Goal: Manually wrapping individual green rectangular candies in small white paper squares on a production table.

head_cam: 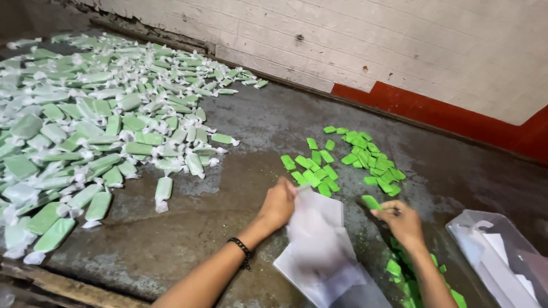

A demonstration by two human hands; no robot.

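Observation:
My left hand (278,204) pinches the top edge of a translucent white wrapper sheet (319,219), lifting it off a stack of such sheets (319,268) on the worn metal table (257,125). My right hand (404,221) holds a bare green bar (371,202) between its fingertips, just right of the sheet. A scatter of unwrapped green bars (342,162) lies just beyond both hands. More green bars (402,274) lie under my right forearm.
A large heap of wrapped green bars (97,120) with twisted white ends covers the table's left side. A clear plastic tub (502,256) with white sheets stands at the lower right. A white brick wall with a red base (434,108) borders the far edge.

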